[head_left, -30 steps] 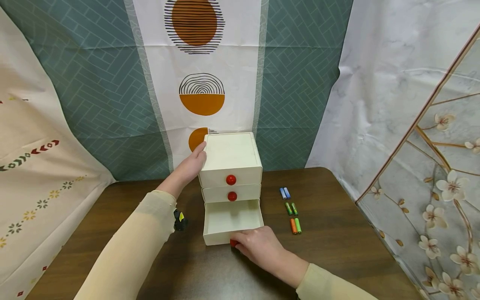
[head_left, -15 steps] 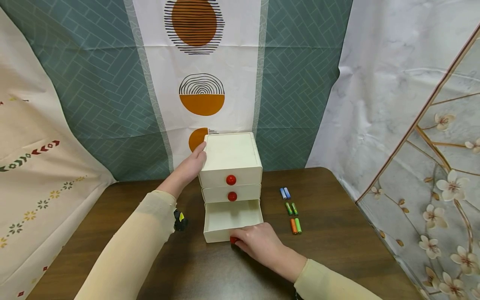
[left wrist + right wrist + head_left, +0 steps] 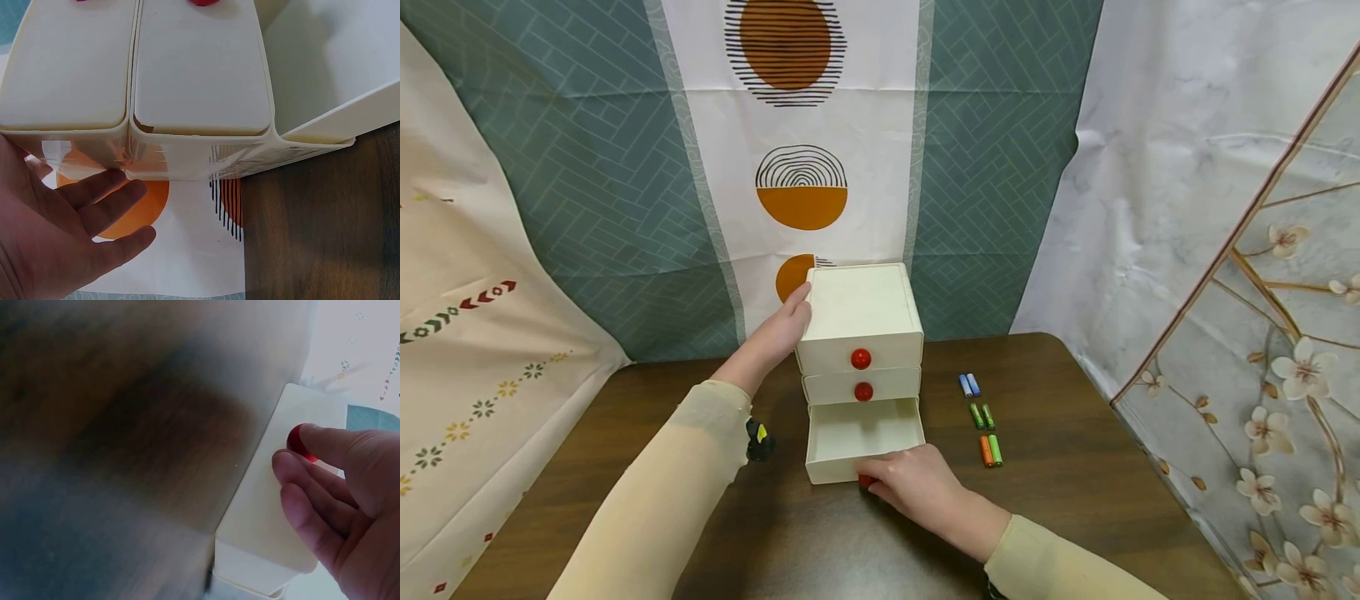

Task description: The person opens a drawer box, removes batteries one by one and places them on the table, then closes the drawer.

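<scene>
A white three-drawer cabinet (image 3: 863, 304) stands on the table with its bottom drawer (image 3: 863, 433) pulled out and nothing inside it. My right hand (image 3: 925, 492) pinches the red knob (image 3: 299, 442) of that drawer between thumb and fingers. The upper two drawers are closed, each with a round red knob, the top knob (image 3: 861, 358) and the middle knob (image 3: 863, 391). Against the cabinet's left side rests my left hand (image 3: 778, 329), with its fingers extended and spread in the left wrist view; its thumb is mostly hidden there.
Right of the cabinet, batteries lie in pairs: blue-and-white batteries (image 3: 969, 385), green batteries (image 3: 982, 416), and an orange one beside a light green one (image 3: 995, 450). A small black object with a yellow mark (image 3: 760, 440) sits by the left sleeve. Patterned cloths hang behind the table (image 3: 1060, 500).
The bottom drawer has slid slightly inward, with my right hand keeping its pinch on the knob. My left hand stays at the cabinet's side.
</scene>
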`<action>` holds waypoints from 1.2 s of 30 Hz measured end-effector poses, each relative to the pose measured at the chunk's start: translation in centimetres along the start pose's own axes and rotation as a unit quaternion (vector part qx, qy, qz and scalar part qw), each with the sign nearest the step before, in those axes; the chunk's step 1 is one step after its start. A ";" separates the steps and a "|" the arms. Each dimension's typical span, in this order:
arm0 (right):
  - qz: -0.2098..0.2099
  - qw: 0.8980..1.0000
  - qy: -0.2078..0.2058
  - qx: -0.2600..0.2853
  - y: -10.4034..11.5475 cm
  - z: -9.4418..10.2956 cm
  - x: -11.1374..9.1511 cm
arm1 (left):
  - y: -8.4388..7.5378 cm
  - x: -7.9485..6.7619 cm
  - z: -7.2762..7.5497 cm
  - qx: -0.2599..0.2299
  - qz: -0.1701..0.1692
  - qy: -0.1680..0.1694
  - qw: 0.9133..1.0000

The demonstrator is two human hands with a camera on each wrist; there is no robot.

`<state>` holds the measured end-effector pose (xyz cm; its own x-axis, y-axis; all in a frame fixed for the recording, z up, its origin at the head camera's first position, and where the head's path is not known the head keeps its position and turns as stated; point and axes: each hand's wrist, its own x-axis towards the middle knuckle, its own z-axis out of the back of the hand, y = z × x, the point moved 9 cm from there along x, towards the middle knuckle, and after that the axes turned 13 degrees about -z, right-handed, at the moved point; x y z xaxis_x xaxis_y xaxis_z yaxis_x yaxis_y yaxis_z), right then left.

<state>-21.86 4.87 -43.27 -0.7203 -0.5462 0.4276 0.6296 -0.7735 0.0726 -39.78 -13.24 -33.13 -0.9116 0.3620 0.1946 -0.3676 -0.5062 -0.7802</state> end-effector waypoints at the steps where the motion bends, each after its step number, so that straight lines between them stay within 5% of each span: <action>1: 0.003 1.000 -0.004 0.002 0.0 0.0 0.0 | 0.0 0.0 0.0 0.000 0.000 0.001 1.000; 27: 0.050 0.998 -0.033 -0.002 -0.2 0.1 0.4 | -0.6 -0.1 0.5 -0.005 0.001 0.010 1.000; 36: 0.033 0.999 -0.032 -0.012 -1.4 -0.4 1.6 | -0.9 0.2 0.3 0.005 -0.006 0.010 1.000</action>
<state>-23.96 4.97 -43.04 -0.6577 -0.5747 0.4870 0.6672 -0.7446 0.0223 -39.73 -12.95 -32.24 -0.9031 0.3842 0.1918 -0.3805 -0.5091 -0.7720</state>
